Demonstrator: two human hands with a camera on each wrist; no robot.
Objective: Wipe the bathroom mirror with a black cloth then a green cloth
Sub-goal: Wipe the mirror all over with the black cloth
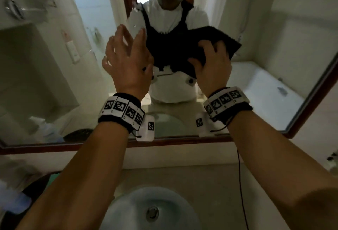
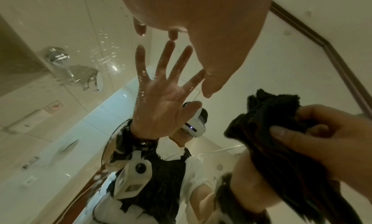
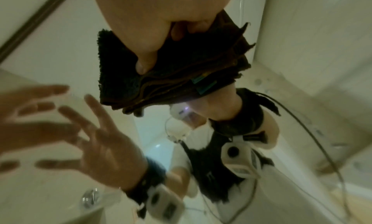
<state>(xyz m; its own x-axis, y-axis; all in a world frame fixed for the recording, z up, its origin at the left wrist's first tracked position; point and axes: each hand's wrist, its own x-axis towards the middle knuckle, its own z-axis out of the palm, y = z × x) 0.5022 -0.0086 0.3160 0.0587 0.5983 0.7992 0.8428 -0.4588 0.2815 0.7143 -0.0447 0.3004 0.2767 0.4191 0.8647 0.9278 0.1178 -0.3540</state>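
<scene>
The right hand (image 1: 212, 65) grips the folded black cloth (image 1: 225, 41) against the mirror (image 1: 274, 92), right of centre. The left hand (image 1: 126, 59) is spread, empty, fingertips at the glass — best wiped flat in overlapping strokes toward the droplets at left.

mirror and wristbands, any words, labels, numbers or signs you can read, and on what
No readable text anywhere.
Left wristband and right wristband: square coded markers, no letters.
Wall sign reflected in the mirror: a small picture, any words too blurred.
Black cloth tag: teal stripes only.
</scene>
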